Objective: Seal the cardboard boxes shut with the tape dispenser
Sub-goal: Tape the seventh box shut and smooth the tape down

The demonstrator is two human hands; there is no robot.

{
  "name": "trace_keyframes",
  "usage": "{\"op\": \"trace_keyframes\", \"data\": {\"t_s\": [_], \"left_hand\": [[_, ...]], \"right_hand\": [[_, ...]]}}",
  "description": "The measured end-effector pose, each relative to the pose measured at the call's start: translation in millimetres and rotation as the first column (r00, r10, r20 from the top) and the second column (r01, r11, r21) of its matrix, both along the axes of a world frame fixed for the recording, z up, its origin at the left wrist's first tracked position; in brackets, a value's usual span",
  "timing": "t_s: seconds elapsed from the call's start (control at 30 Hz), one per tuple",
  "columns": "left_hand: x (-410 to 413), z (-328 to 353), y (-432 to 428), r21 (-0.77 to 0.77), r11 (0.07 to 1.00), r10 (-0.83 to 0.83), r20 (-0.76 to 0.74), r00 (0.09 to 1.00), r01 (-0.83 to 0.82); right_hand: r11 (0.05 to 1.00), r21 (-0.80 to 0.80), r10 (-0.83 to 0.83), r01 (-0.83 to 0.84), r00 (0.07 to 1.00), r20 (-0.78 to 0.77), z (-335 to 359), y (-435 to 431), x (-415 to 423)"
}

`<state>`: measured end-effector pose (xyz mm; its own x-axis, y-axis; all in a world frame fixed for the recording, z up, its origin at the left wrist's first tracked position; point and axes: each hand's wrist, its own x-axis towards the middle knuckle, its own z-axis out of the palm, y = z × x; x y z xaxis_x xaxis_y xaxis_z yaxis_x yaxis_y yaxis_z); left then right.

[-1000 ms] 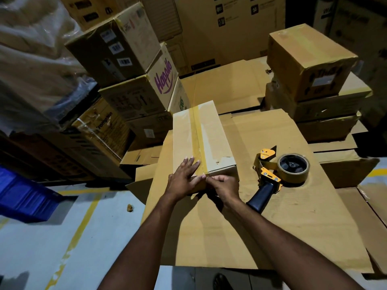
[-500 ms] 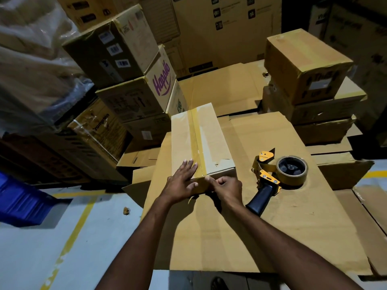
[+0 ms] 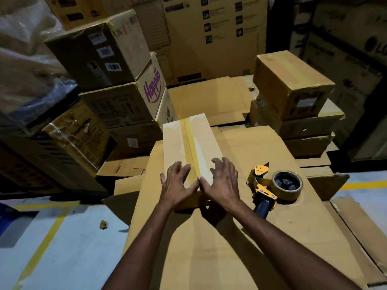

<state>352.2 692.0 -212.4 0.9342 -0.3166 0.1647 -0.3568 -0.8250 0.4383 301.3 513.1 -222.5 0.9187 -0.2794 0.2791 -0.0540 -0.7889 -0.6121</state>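
One box at centre: a long, pale-brown cardboard box point(image 3: 201, 132) lies on a wide sheet of flattened brown cardboard point(image 3: 209, 258), its short end nearest the person and its length running from 6 toward 12 o'clock.
Box surface: a yellowish-brown strip of tape point(image 3: 189, 143) runs the whole top seam and reaches the near edge. The flaps look shut and flush, with paler bands on either side of the strip.
Left hand: the left hand point(image 3: 178, 185) lies palm down on the near end of the top, at 7 o'clock of the strip, fingers straight and spread, gripping nothing.
Right hand: the right hand point(image 3: 222, 183) rests at 5 o'clock of the strip, fingers spread and slightly bent. The two thumbs almost meet over the tape's near end.
Reason for the hold: probably to smooth the tape end down and steady the box.
Tape dispenser: a yellow-and-black handheld tape dispenser with a brown roll point(image 3: 272, 185) lies on the sheet at 3 o'clock of the box, just beside the right hand and untouched, likely kept within reach.
Surroundings: taped brown boxes point(image 3: 293, 84) are stacked at 1 o'clock, and a taller stack with purple lettering point(image 3: 117, 105) stands at 10 o'clock.
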Motion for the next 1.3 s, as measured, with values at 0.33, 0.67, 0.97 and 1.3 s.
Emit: {"op": "trace_keyframes", "data": {"t_s": [0.33, 0.67, 0.97, 1.3], "left_hand": [[49, -2, 3, -0.091, 0.951, 0.263, -0.264, 0.928, -0.296], [71, -10, 1, -0.032, 0.968, 0.242, -0.125, 0.962, -0.248], [85, -16, -1, 0.079, 0.971, 0.232, -0.061, 0.971, -0.227], [153, -14, -11, 0.029, 0.924, 0.375, -0.259, 0.890, -0.381]], "right_hand": [[0.978, -0.196, -0.128, 0.070, 0.945, -0.300, -2, 9, 17], [0.978, -0.134, -0.206, 0.159, 0.839, -0.504, 22, 11, 80], [0.957, -0.211, -0.272, 0.197, 0.864, -0.424, 14, 14, 125], [0.943, -0.290, -0.282, 0.160, 0.848, -0.449, 8, 8, 145]]}}
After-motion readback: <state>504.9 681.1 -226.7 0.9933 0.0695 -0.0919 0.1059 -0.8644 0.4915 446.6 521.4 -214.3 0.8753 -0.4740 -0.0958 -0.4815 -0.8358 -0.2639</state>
